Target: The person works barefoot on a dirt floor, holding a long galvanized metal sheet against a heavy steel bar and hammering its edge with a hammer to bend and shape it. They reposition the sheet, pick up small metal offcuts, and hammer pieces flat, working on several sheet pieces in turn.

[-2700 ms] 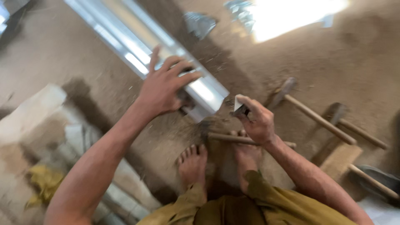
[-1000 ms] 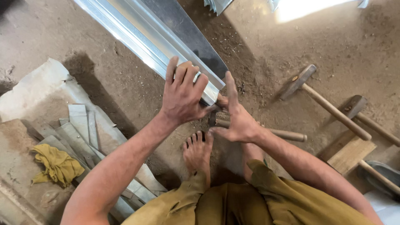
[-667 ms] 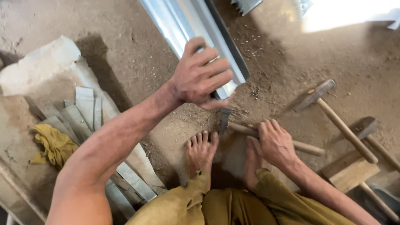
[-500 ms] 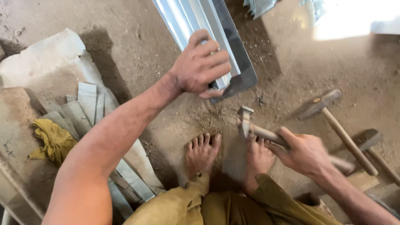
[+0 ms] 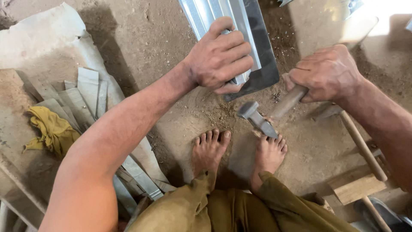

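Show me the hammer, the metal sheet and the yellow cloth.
hammer (image 5: 256,119), head view, on its steel head
metal sheet (image 5: 206,13), head view, on its ribbed shiny face
yellow cloth (image 5: 52,129), head view, on its crumpled middle

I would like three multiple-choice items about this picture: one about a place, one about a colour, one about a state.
1. Where does the crumpled cloth lie?
A. left of the person, on flat strips
B. on the metal sheet
C. under the feet

2. What colour is this cloth?
A. blue
B. yellow
C. white

3. What does the right hand do?
A. rests open on the ground
B. grips the hammer by its handle
C. holds the cloth

Key: 1 A, it rests on the grey strips at left; 2 B, plainly yellow; 3 B, the fingers close around the wooden handle while the left hand presses the metal sheet.
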